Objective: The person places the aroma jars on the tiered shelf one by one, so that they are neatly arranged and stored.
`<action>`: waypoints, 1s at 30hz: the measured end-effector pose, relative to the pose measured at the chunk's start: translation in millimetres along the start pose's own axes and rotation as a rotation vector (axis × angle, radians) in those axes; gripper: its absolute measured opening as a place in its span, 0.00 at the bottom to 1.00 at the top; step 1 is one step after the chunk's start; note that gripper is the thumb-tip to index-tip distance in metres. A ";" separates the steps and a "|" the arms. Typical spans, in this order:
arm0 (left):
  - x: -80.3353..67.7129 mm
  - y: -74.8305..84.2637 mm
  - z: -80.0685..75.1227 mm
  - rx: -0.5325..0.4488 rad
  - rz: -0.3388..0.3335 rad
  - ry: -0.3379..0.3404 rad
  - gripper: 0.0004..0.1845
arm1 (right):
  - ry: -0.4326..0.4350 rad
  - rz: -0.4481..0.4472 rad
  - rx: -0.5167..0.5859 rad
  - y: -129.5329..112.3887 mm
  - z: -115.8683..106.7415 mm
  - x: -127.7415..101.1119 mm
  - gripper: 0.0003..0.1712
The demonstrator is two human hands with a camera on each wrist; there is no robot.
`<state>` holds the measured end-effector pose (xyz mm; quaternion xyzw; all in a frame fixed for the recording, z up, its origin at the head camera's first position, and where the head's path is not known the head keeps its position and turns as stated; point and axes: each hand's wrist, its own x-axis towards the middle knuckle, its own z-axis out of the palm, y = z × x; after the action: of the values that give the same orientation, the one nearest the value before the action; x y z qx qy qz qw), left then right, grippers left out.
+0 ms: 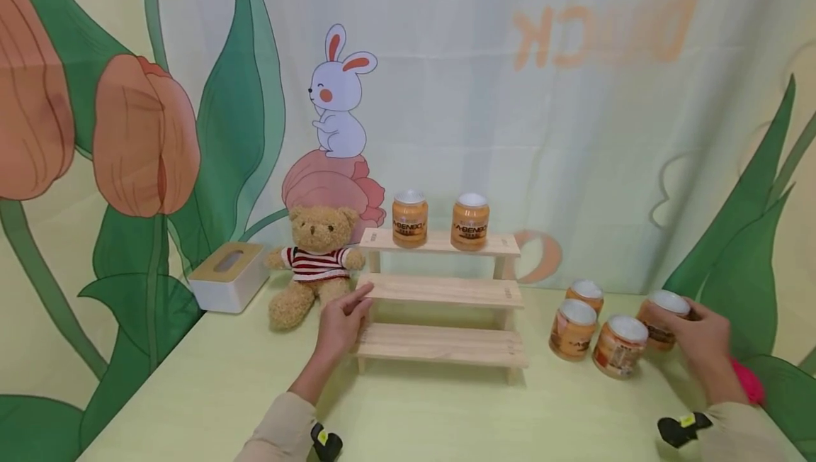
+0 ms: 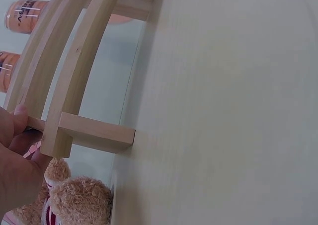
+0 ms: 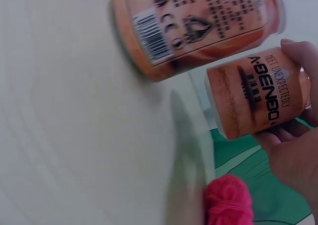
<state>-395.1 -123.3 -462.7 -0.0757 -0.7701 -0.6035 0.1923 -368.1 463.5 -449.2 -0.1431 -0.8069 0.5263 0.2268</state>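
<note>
My right hand (image 1: 704,338) grips an orange jar (image 1: 656,331) with a white lid at the right of the table. In the right wrist view the held jar (image 3: 256,93) shows its "A·BENBO" label, with fingers and thumb around it and its base off the table. Three similar jars stand close to its left, one of them a front jar (image 1: 620,348). My left hand (image 1: 341,324) holds the left end of a three-step wooden rack (image 1: 440,290); the left wrist view shows the thumb and fingers at the rack's side (image 2: 54,143). On the top step stand a left jar (image 1: 410,221) and a right jar (image 1: 470,224).
A teddy bear (image 1: 319,263) in a striped shirt sits left of the rack, beside a white tissue box (image 1: 226,285) with a wooden lid. Pink yarn (image 3: 228,202) lies near the right hand. A printed curtain (image 1: 574,129) hangs behind the table (image 1: 446,419).
</note>
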 end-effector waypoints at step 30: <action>1.0 0.5 -0.7 -0.008 0.011 -0.006 0.16 | 0.041 -0.019 0.050 -77.3 -6.6 -22.5 0.33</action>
<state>-395.7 -123.9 -461.8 -0.0827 -0.7680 -0.6051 0.1930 -344.8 426.8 -381.2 -0.1405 -0.7900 0.5411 0.2517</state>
